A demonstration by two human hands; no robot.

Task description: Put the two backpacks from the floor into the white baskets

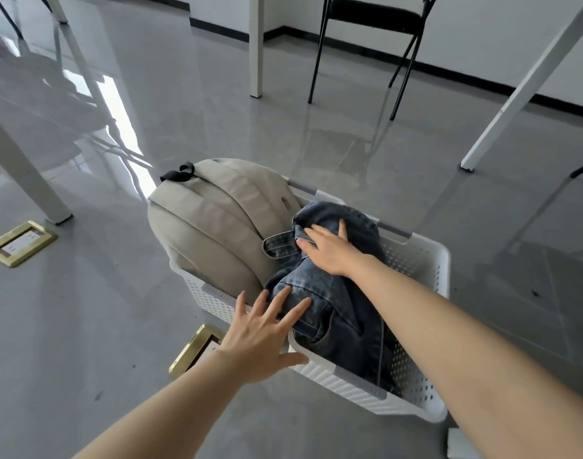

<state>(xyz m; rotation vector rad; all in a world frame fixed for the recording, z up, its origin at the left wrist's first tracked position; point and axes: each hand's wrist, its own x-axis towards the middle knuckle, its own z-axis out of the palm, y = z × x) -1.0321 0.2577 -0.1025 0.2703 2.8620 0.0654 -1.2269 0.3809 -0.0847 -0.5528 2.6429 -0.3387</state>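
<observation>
Head view: denim backpack [330, 293] (lower half hidden) fills white basket [416, 260].

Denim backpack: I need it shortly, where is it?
In the head view, the denim backpack lies in the white basket, right of the beige backpack, under both hands.

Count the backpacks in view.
2. The beige backpack stands in the basket's far left end; the denim backpack fills the near part, under both hands. None seems hidden.

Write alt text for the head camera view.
Two bare hands press a denim backpack down into a white basket on a grey floor, left hand near its front, right hand on top. A beige backpack stands beside it in the basket.
</observation>
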